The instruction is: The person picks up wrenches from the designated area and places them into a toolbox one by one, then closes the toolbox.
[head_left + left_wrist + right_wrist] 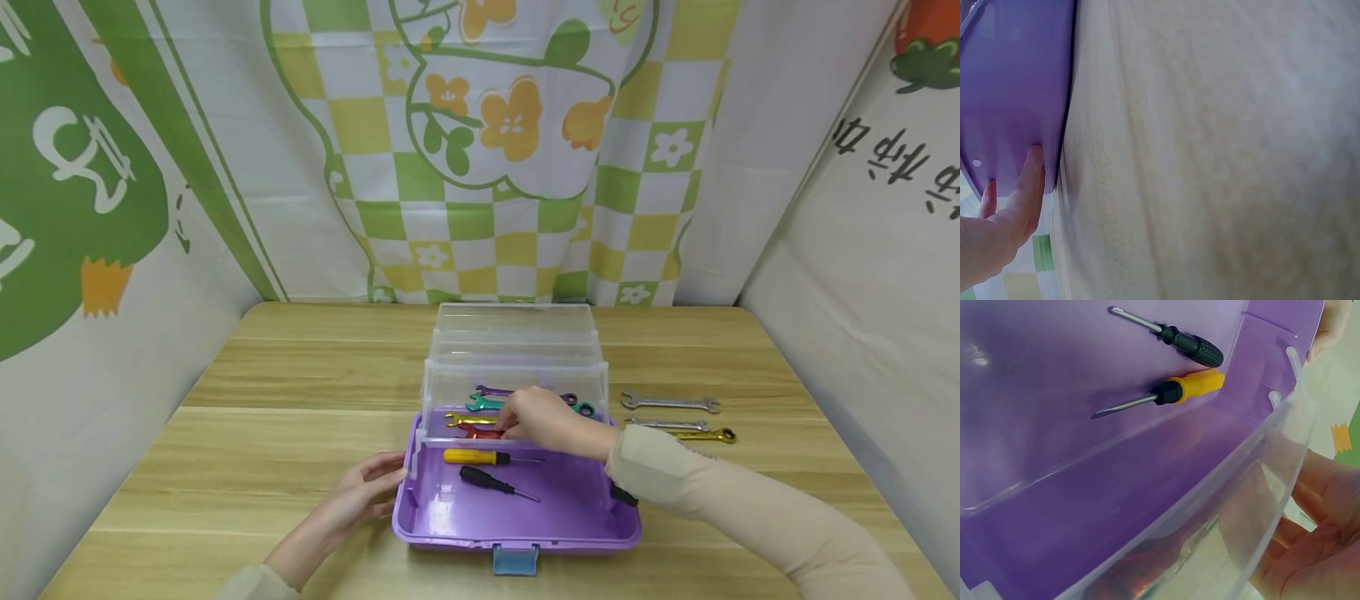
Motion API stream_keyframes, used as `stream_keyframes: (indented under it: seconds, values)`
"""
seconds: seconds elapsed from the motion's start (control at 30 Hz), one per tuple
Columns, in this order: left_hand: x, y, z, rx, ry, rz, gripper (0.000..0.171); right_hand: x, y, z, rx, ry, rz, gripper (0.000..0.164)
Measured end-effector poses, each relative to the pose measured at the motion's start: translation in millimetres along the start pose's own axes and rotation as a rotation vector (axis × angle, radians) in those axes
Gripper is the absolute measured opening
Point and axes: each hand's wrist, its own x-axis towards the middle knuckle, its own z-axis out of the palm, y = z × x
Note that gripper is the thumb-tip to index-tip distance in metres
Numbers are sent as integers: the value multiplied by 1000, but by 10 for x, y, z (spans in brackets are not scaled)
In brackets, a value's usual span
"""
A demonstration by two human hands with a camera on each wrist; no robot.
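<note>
A: What's the biggest thing we can see?

B: A bright curtain point(637, 242), far past the left hand point(352, 498) and the right hand point(551, 423). Next we see the wooden desk point(285, 400), under both hands.

A: What sits on it?

B: An open purple box point(517, 521). It reaches from the left hand to under the right arm. A clear lid point(517, 318) stands up behind the right hand, and a clear tray point(438, 404) is right under it.

A: What are the hands doing?

B: The left one touches the box's left side with straight, loose fingers. The right one's fingers dip into the tray by a red wrench point(474, 432). We can't tell if they pinch it.

A: Any more wrenches?

B: Yes! A gold wrench point(467, 420), a green wrench point(485, 403) and a purple wrench point(495, 392) lie in the tray, close by the right hand. On the desk to its right we see a silver wrench point(670, 404), a thin silver wrench point(678, 426) and a second gold wrench point(705, 436), partly under the sleeve point(720, 487).

A: And the small things?

B: Between the hands, on the box's floor, lie a yellow screwdriver point(471, 457) and a black screwdriver point(486, 479). The little blue latch point(515, 561) is closer to us than both hands.
</note>
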Motion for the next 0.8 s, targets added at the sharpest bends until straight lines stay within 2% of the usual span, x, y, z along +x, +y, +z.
stream_keyframes:
  seconds: [0.6,0.8]
  values:
    - [-4,18,4,-8,5,-5,60,-15,71,-74,130,-19,37,10]
    - [-9,11,6,-10,-2,1,60,-78,148,-142,159,14,-19,14]
